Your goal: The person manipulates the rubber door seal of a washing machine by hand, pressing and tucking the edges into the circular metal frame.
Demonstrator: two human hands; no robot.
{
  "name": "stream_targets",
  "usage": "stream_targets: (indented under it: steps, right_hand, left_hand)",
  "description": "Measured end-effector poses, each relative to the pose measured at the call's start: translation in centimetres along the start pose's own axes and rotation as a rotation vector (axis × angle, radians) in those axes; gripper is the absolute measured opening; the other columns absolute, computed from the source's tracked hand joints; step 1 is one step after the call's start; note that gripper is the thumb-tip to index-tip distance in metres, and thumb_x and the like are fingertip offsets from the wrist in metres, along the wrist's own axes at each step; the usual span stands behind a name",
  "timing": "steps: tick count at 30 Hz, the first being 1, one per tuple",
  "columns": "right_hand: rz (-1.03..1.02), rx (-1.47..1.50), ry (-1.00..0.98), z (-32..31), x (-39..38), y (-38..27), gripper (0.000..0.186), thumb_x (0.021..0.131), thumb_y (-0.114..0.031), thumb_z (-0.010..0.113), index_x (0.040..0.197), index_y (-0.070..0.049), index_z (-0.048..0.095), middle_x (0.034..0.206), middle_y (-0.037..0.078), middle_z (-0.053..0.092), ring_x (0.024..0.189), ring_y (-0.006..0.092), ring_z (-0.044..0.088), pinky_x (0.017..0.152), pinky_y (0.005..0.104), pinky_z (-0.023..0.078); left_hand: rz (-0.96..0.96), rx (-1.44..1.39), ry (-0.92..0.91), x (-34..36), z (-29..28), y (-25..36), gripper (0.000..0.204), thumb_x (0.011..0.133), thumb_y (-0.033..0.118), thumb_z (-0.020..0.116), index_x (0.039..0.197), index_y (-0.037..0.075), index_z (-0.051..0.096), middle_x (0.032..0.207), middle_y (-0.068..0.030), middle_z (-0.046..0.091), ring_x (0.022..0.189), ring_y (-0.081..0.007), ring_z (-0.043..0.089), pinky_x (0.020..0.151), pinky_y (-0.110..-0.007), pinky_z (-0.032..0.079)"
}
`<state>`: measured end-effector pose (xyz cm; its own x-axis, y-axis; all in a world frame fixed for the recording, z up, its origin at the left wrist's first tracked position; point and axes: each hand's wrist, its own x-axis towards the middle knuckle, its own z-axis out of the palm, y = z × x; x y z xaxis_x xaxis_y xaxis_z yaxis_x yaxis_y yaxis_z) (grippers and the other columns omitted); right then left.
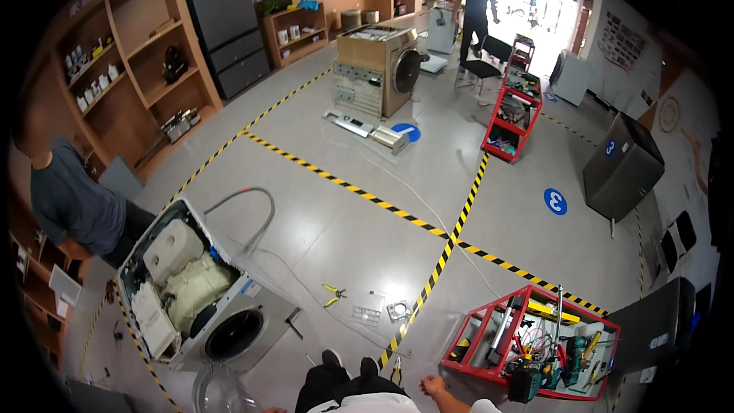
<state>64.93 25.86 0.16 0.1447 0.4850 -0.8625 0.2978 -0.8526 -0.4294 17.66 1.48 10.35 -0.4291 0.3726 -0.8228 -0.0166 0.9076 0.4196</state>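
I look down past my legs and dark shoes [331, 367]. My right hand [430, 386] hangs at the lower edge with curled fingers, their inside hidden, between my shoes and a red tool cart [474, 325] of drills [573, 356] and hand tools. Only a sliver of my left hand [277, 410] shows, near an open round glass door [218, 390] of a white washing machine [264, 317] with its top off and inner parts exposed. Pliers [396, 371] lie by my right shoe; yellow-handled pliers [333, 296] and small metal parts [397, 310] lie farther forward on the floor.
A person [73, 195] stands at left, another [474, 11] farther back. Striped tape [344, 183] divides the floor [359, 237]. Beyond are a dismantled washer [397, 95], loose panels [352, 124], another cart [508, 118], chairs [480, 69] and a dark appliance [623, 164]. Shelves [138, 46] line the left.
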Motion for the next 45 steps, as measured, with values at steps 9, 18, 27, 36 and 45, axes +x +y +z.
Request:
stream_targets:
  steps: [9,18,27,36,45]
  right_hand:
    - [0.048,0.020,-0.006,1.0,0.8,1.6,0.009,0.087,-0.014,0.056,0.088,-0.006,0.060,0.071,0.007,0.066,0.056,0.0161,0.063,0.045,0.0299,0.049]
    - [0.004,-0.021,0.038,0.1,2.1,3.0,0.017,0.085,-0.018,0.058,0.082,-0.004,0.067,0.067,0.006,0.067,0.054,0.0151,0.064,0.046,0.0292,0.051]
    - [-0.009,-0.118,0.016,1.0,3.9,3.5,0.014,0.087,-0.016,0.057,0.082,-0.005,0.064,0.068,0.006,0.066,0.053,0.0153,0.062,0.044,0.0303,0.048]
    - [-0.003,-0.152,0.001,4.1,2.5,1.3,0.023,0.083,-0.021,0.055,0.069,-0.008,0.067,0.059,0.003,0.065,0.048,0.0133,0.061,0.047,0.0288,0.050]
    - [0.017,-0.024,0.041,3.7,2.2,2.3,0.008,0.081,-0.010,0.061,0.081,-0.003,0.066,0.064,0.007,0.065,0.051,0.0151,0.063,0.042,0.0288,0.049]
  left_hand:
    - [0.113,-0.022,0.002,2.5,-0.6,2.1,0.039,0.091,0.036,0.047,0.105,0.002,0.062,0.090,-0.0112,0.065,0.079,-0.0230,0.062,0.066,-0.036,0.052]
    - [0.189,0.168,-0.075,0.2,-0.5,1.5,0.038,0.089,0.039,0.049,0.102,0.006,0.063,0.088,-0.0115,0.065,0.083,-0.0280,0.060,0.074,-0.042,0.047]
    - [0.088,0.034,-0.042,-3.3,-1.1,2.7,0.030,0.083,0.033,0.056,0.100,0.008,0.062,0.095,-0.0145,0.062,0.093,-0.0347,0.055,0.083,-0.046,0.042]
    - [0.657,0.478,0.212,-1.5,-4.8,-1.0,0.023,0.086,0.029,0.058,0.082,0.008,0.065,0.074,-0.0082,0.060,0.069,-0.0184,0.053,0.062,-0.039,0.045]
    - [0.560,0.469,0.141,-6.0,-3.8,4.8,0.033,0.087,0.035,0.055,0.083,0.004,0.065,0.076,-0.0115,0.064,0.071,-0.0231,0.058,0.065,-0.041,0.048]
